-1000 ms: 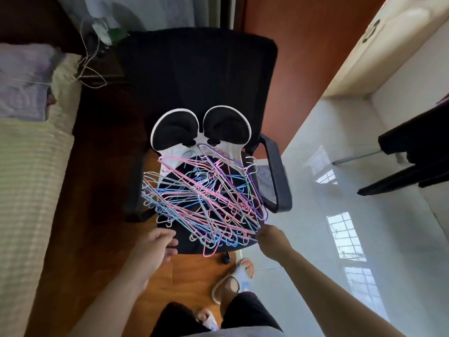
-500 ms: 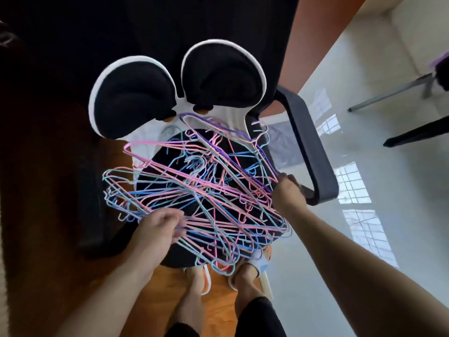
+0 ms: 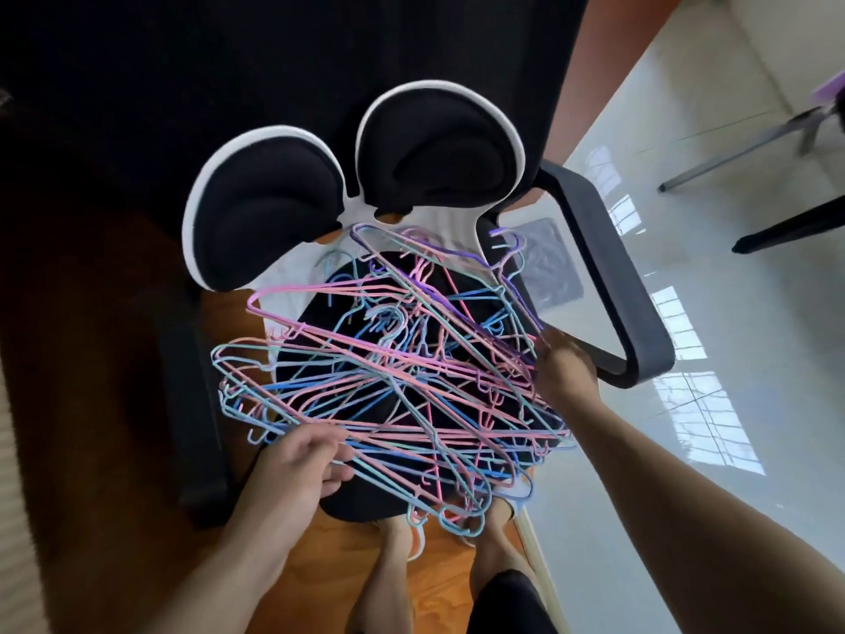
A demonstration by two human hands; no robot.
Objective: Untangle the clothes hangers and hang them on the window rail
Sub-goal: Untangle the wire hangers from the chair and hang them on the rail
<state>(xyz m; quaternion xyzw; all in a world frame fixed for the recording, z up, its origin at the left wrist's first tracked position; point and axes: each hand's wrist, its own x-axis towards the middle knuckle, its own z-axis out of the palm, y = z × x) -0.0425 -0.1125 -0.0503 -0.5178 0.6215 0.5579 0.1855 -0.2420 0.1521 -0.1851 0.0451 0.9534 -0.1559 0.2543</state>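
A tangled pile of thin wire clothes hangers (image 3: 393,382) in pink, blue, teal and purple lies on the seat of a black office chair (image 3: 608,286). My left hand (image 3: 302,469) grips the pile's near left edge, fingers curled round several wires. My right hand (image 3: 564,363) holds the right edge of the pile beside the chair's armrest, fingers hidden among the wires. No window rail is in view.
A black-and-white lumbar cushion (image 3: 347,185) with two rounded lobes stands against the chair back. My feet (image 3: 457,533) in sandals are under the seat's front edge. Wooden floor lies to the left, glossy white tiles (image 3: 686,450) to the right, with dark furniture legs (image 3: 777,226) at far right.
The camera has come closer to the chair. Both hands moved from the seat's front edge onto the pile and took hold of it at its left and right sides.
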